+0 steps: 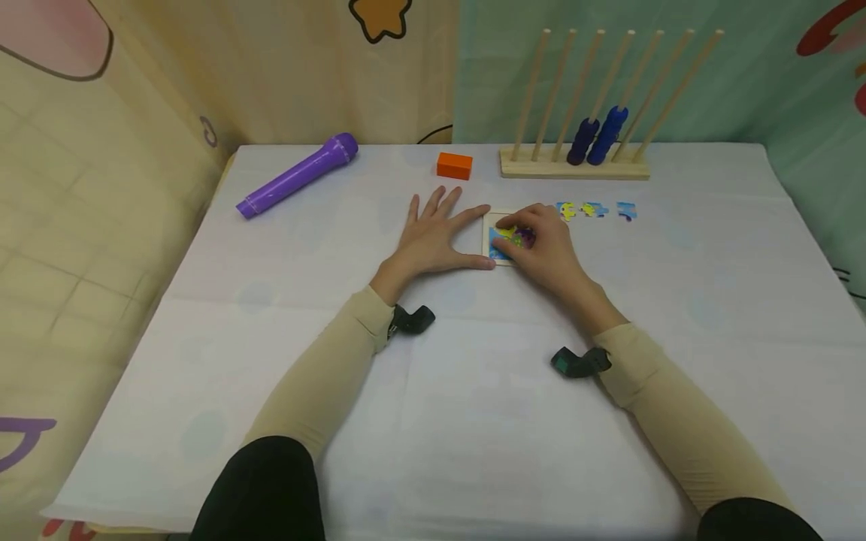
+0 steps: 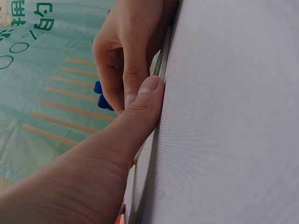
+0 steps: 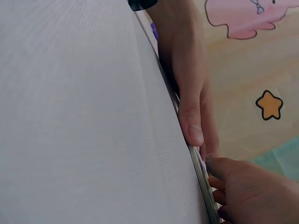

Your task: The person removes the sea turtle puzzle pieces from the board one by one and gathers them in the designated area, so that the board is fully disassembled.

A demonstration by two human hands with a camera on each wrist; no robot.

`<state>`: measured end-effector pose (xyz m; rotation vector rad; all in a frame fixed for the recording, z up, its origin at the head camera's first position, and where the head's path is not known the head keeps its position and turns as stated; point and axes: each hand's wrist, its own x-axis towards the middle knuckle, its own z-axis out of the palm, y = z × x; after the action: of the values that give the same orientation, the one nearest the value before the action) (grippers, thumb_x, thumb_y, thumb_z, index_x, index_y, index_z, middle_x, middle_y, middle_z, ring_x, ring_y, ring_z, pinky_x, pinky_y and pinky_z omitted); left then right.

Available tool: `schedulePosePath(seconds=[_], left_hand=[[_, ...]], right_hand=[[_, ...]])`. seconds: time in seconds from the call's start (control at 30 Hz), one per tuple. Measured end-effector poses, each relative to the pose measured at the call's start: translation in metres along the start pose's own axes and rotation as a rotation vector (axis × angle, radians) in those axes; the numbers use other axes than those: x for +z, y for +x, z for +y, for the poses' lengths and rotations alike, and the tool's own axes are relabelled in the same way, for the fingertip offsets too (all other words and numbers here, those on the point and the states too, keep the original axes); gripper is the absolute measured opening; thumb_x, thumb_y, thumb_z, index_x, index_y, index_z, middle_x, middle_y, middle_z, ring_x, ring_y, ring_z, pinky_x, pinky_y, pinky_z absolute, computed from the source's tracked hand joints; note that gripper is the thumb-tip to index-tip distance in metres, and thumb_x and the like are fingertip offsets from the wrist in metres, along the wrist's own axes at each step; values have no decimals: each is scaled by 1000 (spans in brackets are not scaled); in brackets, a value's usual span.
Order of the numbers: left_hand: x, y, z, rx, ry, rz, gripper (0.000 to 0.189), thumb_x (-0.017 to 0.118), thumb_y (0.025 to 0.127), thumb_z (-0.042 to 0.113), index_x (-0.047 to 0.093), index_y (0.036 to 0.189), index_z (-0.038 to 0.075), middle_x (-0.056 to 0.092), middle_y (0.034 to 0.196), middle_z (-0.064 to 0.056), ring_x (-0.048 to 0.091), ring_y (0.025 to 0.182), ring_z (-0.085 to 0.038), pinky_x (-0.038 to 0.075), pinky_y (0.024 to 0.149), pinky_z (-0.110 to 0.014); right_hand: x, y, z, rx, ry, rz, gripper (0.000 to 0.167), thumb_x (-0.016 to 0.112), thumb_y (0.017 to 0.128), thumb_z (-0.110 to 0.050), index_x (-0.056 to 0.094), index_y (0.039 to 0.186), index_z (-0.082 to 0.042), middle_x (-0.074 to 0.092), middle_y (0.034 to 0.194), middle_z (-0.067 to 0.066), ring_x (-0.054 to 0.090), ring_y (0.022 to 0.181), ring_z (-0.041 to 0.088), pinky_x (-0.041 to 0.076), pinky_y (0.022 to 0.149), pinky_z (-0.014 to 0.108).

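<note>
A small jigsaw puzzle (image 1: 516, 238) with blue, yellow and purple pictures sits in a light wooden frame (image 1: 485, 239). My left hand (image 1: 433, 237) lies with fingers spread, its thumb and index fingertips at the frame's left corners. Over the puzzle, my right hand (image 1: 544, 244) bends its fingers, with thumb and index fingertip around a puzzle piece (image 1: 506, 234) at the left part of the picture. Its palm hides the frame's right side. Both wrist views show the left thumb (image 2: 145, 95) near the right hand's fingers (image 3: 219, 186), low along the board.
Several loose puzzle pieces (image 1: 595, 210) lie in a row right of the frame. Behind stand an orange block (image 1: 454, 166) and a wooden peg rack (image 1: 575, 171) with dark blue beads (image 1: 607, 135) on two pegs. A purple toy microphone (image 1: 298, 176) lies at the back left.
</note>
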<state>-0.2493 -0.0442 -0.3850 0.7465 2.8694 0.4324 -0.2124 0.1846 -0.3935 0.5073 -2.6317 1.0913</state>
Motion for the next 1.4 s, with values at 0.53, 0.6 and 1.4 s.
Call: schedulePosePath(seconds=[0.53, 0.6, 1.4], left_hand=[[-3, 0, -4, 0, -1, 3, 101, 64, 79, 88, 26, 165, 50, 5, 179, -6, -5, 165, -32, -12, 128, -64], [-4, -1, -6, -4, 4, 7, 101, 65, 79, 88, 26, 164, 50, 5, 179, -6, -4, 165, -32, -11, 128, -64], [-3, 3, 2, -10, 33, -28, 102, 61, 80, 90, 23, 165, 50, 4, 179, -5, -4, 166, -32, -9, 129, -64]], right_hand=[[5, 9, -2, -20, -74, -53, 35, 83, 93, -27, 69, 111, 1, 64, 102, 18, 47, 94, 33, 33, 84, 39], [6, 11, -3, -11, -89, -62, 37, 83, 94, -29, 67, 111, 0, 61, 103, 18, 46, 97, 34, 34, 85, 41], [2, 7, 2, -63, 54, -36, 30, 82, 94, -16, 71, 120, -6, 68, 114, 13, 55, 102, 27, 42, 87, 32]])
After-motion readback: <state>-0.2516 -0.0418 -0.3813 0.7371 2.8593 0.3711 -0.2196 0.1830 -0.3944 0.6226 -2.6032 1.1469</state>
